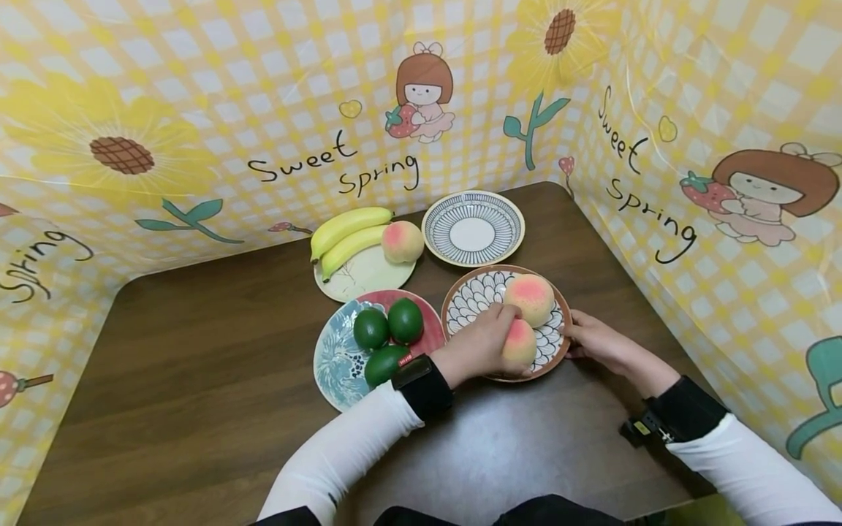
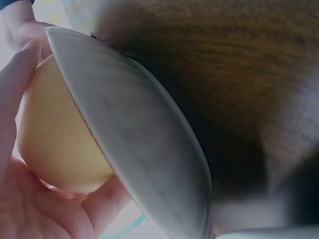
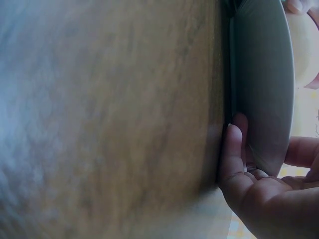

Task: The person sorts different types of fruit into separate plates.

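Observation:
My left hand holds a peach at the near side of a brown-rimmed plate with a petal pattern. In the left wrist view the thumb and fingers curl round that peach, just over the plate's rim. A second peach sits behind it on the same plate. At the plate's right edge my right hand grips the rim. The right wrist view shows the thumb above and the fingers under the plate.
Left of the hands, a blue and red plate bears three green avocado-like fruits. Behind it, a pale plate holds bananas and a peach. A striped plate stands at the back, near the patterned cloth walls.

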The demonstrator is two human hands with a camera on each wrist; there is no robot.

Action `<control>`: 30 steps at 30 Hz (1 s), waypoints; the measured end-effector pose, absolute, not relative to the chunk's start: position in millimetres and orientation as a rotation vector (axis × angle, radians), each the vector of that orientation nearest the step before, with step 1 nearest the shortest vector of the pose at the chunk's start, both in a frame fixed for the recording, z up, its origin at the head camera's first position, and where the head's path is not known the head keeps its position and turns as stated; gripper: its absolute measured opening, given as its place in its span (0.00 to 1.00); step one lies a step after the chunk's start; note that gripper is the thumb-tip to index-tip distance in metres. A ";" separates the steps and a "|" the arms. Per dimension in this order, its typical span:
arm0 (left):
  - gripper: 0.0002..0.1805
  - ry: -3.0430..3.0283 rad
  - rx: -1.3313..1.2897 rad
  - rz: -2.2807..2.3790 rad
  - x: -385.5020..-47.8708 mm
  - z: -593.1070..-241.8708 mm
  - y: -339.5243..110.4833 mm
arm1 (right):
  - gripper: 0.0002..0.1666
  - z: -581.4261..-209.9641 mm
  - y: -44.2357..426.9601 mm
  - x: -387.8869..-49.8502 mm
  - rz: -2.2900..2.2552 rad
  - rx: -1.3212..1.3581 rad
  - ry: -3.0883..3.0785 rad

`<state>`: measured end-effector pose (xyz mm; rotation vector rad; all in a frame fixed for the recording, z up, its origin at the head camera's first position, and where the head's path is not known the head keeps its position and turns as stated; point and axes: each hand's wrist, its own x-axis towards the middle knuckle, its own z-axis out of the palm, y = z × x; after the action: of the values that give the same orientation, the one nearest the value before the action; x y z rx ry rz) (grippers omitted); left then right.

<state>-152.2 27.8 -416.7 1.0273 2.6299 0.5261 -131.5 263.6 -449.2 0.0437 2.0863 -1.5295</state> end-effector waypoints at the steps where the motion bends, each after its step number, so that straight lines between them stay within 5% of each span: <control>1: 0.47 2.633 1.024 0.528 -152.5 -417.1 27.9 | 0.35 -448.5 263.0 -131.7 -1.531 0.049 2.086; 17: 0.51 2.640 1.007 0.436 -162.9 -400.5 27.8 | 0.35 -445.4 265.5 -135.1 -1.533 0.054 2.091; 30: 0.48 2.825 0.801 0.684 -248.6 -298.3 -44.9 | 0.35 -449.2 264.8 -131.0 -1.559 0.061 2.057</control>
<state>-248.6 -44.9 -298.3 0.8011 2.8245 0.6836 -131.0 264.8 -449.2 0.0612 2.0567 -1.5592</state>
